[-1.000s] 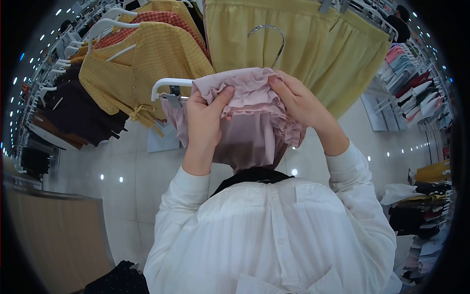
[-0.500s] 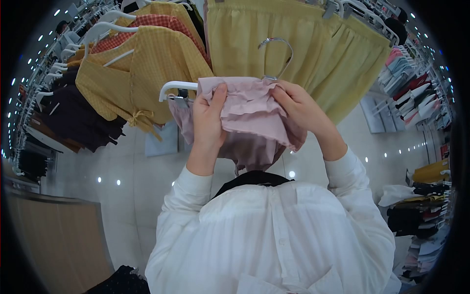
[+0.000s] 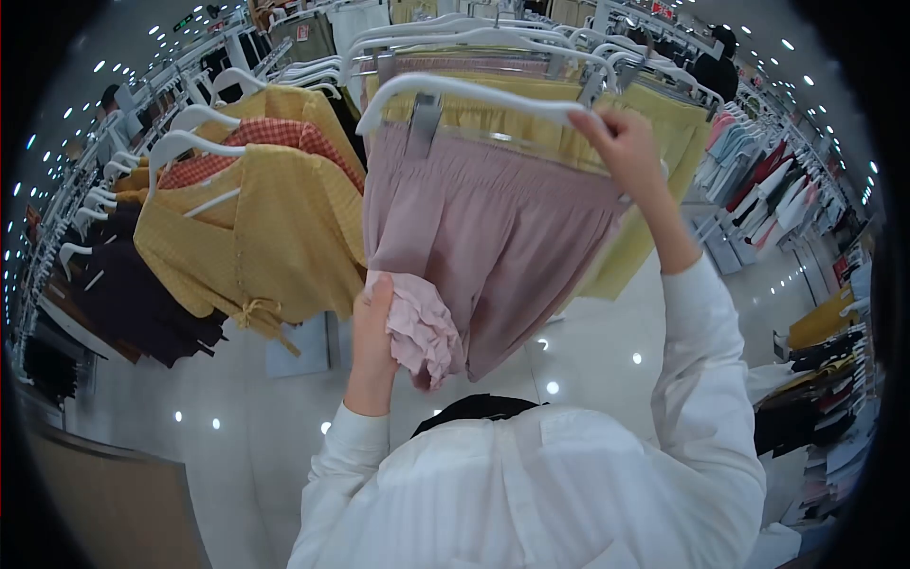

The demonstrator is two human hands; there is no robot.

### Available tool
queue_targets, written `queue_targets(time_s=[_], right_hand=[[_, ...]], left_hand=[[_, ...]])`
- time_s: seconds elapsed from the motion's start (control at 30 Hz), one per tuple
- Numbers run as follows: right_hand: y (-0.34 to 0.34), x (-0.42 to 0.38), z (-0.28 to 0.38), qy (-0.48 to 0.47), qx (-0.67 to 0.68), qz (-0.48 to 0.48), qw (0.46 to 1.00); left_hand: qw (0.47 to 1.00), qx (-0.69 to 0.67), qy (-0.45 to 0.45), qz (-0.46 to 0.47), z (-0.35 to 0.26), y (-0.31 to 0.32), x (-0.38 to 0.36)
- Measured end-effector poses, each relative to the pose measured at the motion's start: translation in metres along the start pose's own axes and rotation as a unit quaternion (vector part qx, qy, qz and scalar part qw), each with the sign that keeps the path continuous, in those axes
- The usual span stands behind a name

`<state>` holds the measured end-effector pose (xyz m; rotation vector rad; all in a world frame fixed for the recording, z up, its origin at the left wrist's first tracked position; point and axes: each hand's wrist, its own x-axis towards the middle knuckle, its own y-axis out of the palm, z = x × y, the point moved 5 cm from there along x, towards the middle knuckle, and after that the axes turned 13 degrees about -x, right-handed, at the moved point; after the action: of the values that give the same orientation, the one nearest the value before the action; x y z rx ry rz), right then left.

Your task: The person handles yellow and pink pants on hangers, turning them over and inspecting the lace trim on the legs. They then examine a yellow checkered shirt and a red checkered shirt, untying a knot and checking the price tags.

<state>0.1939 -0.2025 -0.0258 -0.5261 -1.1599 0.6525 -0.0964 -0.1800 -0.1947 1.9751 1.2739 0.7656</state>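
Note:
A white hanger (image 3: 493, 92) with metal clips holds pink shorts (image 3: 483, 209), spread out in front of the rack. My right hand (image 3: 626, 156) is closed on the hanger's right end. Lower left, my left hand (image 3: 376, 332) grips a crumpled light pink cloth (image 3: 424, 327), which overlaps the lower left part of the shorts. The hanger's hook is hidden. Behind the shorts hang yellow garments (image 3: 654, 123) on white clip hangers.
A yellow wrap top (image 3: 284, 218) and a red checked garment (image 3: 303, 137) hang at the left, beside dark clothes (image 3: 142, 275). Racks of clothes (image 3: 758, 180) stand at the right. A wooden counter (image 3: 104, 503) is at the lower left.
The pink shorts on their hanger now hang upright and spread out. My right hand has moved up onto the hanger, my left hand down with the bunched cloth. The view has tilted up.

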Motion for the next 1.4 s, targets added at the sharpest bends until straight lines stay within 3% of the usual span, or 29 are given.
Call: queue_targets(time_s=[0.13, 0.2, 0.37, 0.7, 0.9, 1.13, 1.2, 1.4], right_hand=[[-0.002, 0.053, -0.007, -0.018, -0.060, -0.029, 0.998], [0.003, 0.071, -0.006, 0.005, -0.080, 0.021, 0.997], [0.009, 0.107, 0.003, -0.047, -0.116, 0.017, 0.992], [0.028, 0.115, 0.032, -0.107, -0.152, 0.044, 0.982], [0.043, 0.113, 0.034, -0.094, -0.192, 0.096, 0.972], [0.040, 0.120, 0.038, -0.108, -0.236, 0.074, 0.963], [0.046, 0.127, 0.038, -0.093, -0.242, 0.118, 0.959], [0.066, 0.145, 0.028, -0.097, -0.230, 0.064, 0.966]], left_hand=[[0.999, 0.037, -0.009, 0.024, 0.009, -0.005, 0.003], [0.999, 0.048, 0.002, 0.014, 0.008, -0.010, 0.005], [1.000, 0.015, 0.012, 0.002, 0.010, -0.023, 0.009], [1.000, 0.016, 0.000, -0.015, 0.017, -0.048, 0.005], [0.999, 0.027, -0.004, -0.046, 0.023, -0.052, 0.002], [0.999, 0.021, -0.009, -0.042, 0.027, -0.061, -0.006], [0.998, 0.021, -0.028, -0.053, 0.031, -0.066, -0.007], [0.997, 0.017, -0.043, -0.058, 0.034, -0.076, -0.014]])
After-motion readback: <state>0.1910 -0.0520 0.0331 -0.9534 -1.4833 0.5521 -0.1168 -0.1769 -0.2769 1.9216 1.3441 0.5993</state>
